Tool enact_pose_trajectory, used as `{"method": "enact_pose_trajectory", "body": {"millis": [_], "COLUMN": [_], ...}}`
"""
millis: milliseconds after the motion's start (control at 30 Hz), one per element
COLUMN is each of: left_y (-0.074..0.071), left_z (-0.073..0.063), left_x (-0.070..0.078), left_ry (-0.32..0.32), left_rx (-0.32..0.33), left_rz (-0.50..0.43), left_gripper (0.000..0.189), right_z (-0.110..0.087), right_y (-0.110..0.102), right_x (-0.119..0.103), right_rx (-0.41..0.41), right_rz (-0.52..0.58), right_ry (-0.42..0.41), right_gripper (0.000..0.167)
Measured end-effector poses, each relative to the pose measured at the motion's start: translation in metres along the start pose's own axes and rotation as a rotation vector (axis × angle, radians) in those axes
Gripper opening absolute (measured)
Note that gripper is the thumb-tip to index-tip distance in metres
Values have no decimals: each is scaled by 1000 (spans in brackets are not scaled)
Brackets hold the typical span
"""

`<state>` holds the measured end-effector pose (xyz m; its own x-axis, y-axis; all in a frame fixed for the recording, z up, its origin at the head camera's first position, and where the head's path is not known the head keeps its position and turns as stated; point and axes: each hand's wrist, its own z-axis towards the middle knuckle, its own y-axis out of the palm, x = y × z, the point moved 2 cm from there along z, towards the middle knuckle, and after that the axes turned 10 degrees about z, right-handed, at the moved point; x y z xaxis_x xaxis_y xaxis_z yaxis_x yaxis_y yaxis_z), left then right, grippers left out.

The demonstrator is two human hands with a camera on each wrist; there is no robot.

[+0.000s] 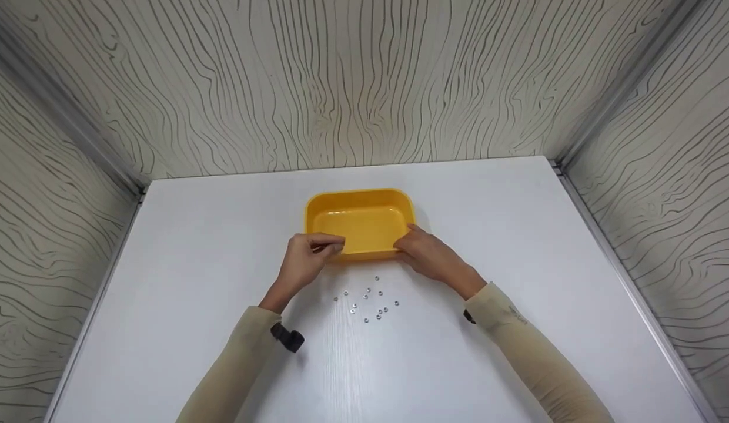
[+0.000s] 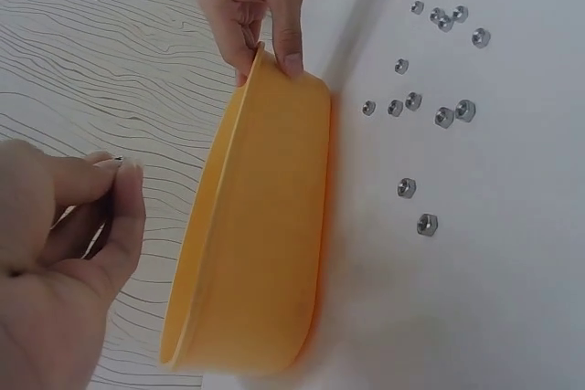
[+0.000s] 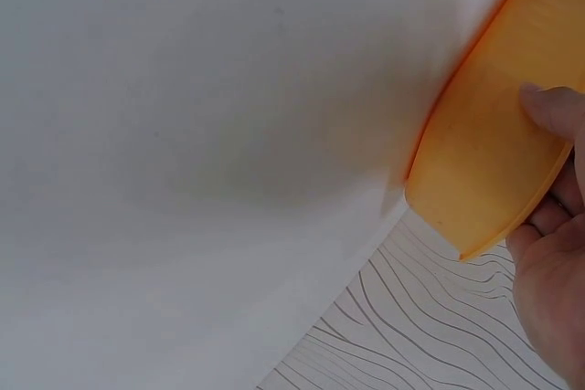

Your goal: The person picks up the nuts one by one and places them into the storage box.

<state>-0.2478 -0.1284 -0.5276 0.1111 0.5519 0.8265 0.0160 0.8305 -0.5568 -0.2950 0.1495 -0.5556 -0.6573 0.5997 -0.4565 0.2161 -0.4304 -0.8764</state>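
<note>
Near the tabletop's [image 1: 223, 223] far edge, the right grip [image 1: 428, 256] clamps the likely light, stiff bin [image 1: 360, 201]; nuts [image 2: 429, 225] nearer the front edge look hard, slippery, best held across flats; the left grip [image 1: 303, 259] seemingly pinches one.

"Where's the tub [image 1: 364, 226]?"
"Centre of the head view, on the bench [image 1: 223, 247], wall [image 1: 353, 88] behind."
"The nuts [image 2: 430, 224]?"
"On the bench below it, lower centre. Left hand [image 1: 303, 258] at the tub's lower-left corner, right hand [image 1: 429, 254] at the lower-right."
</note>
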Motion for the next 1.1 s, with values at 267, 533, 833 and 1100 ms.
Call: {"method": "enact_pose_trajectory", "body": {"millis": [267, 533, 833, 1100], "left_y": [1, 7, 14, 24], "left_z": [17, 35, 61, 77], "left_x": [0, -7, -8, -8], "left_ry": [-86, -165, -314, -397], "left_rx": [-11, -49, -34, -23], "left_rz": [-125, -262, -369, -360], "left_gripper": [20, 18, 19, 23], "right_z": [2, 1, -1, 0], "right_y": [1, 3, 2, 2], "right_x": [2, 3, 0, 0], "right_rx": [1, -4, 9, 18], "right_rz": [2, 26, 36, 42], "right_ry": [-5, 20, 8, -3], "right_gripper": [13, 16, 15, 14]}}
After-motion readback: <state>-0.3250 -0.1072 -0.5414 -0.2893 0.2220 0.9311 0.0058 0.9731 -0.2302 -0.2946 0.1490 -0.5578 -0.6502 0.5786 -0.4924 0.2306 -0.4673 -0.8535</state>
